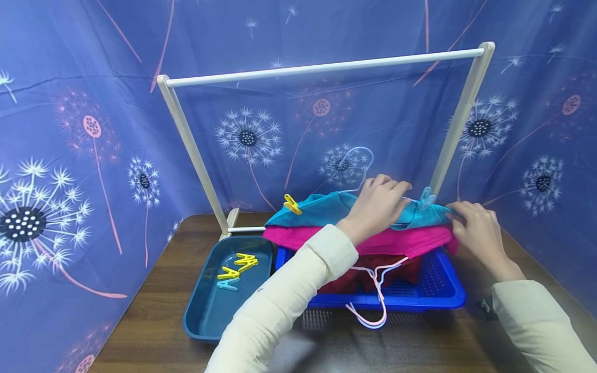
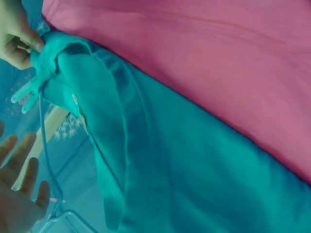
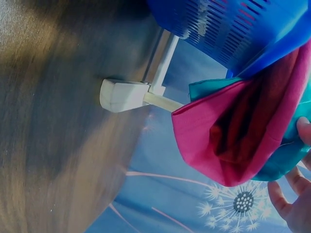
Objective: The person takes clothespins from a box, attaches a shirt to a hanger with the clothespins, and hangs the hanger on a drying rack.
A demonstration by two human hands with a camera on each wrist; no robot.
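A teal cloth [image 1: 312, 204] hangs on a light blue hanger [image 1: 368, 160], whose hook rises behind it. A yellow clothespin [image 1: 292, 204] grips its left end and a light blue clothespin [image 1: 426, 198] its right end. Magenta cloth [image 1: 298, 237] lies below and against the teal one. My left hand [image 1: 380, 204] is over the middle of the teal cloth, near the hanger; in the left wrist view its fingers [image 2: 24, 160] are spread and hold nothing. At the right corner, my right hand [image 1: 478, 230] pinches the teal cloth between thumb and finger.
A blue basket [image 1: 438, 298] with dark red cloth [image 1: 392, 272] stands below. Pink and white hangers [image 1: 375, 274] hook over its front. The teal tray [image 1: 205, 305] at left holds several clothespins [image 1: 228, 273]. Behind stands a rack with a white rod [image 1: 322, 67].
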